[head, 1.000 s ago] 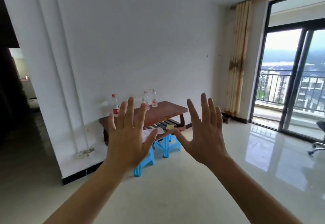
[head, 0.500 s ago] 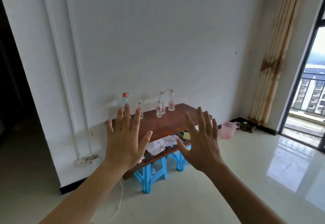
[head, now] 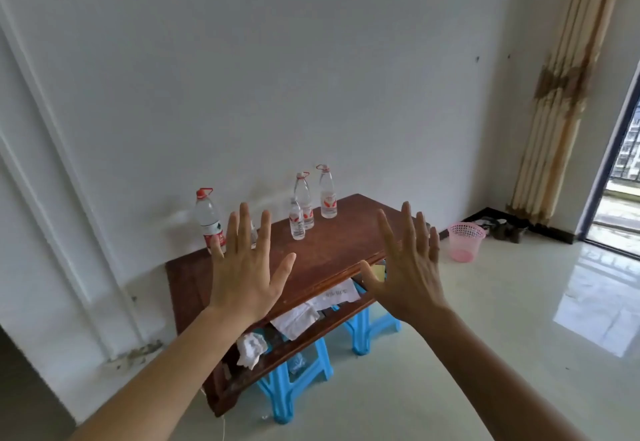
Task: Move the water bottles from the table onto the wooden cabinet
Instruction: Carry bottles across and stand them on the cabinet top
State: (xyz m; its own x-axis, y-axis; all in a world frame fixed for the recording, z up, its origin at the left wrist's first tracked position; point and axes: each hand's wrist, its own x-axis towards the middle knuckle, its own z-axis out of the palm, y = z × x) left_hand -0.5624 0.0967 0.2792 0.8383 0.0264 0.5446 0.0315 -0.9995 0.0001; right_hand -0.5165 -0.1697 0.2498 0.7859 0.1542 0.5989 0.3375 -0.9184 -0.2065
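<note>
The fingers [head: 244, 229] of the left hand [head: 242, 271] are spread wide and hold nothing. The right hand [head: 410, 267] is spread wide too, and empty. Three water bottles [head: 303, 203] stand by the back edge of the table [head: 329, 250]. A big bottle [head: 207, 220] stands at its back left corner.

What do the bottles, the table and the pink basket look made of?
Bottles: probably thin clear plastic; see-through bodies, red caps, printed labels.
Table: reddish-brown wood or wood veneer, with a dull varnish sheen and pale scuffs on the top.
Pink basket: moulded plastic, slightly translucent, with a perforated lattice wall.
</note>
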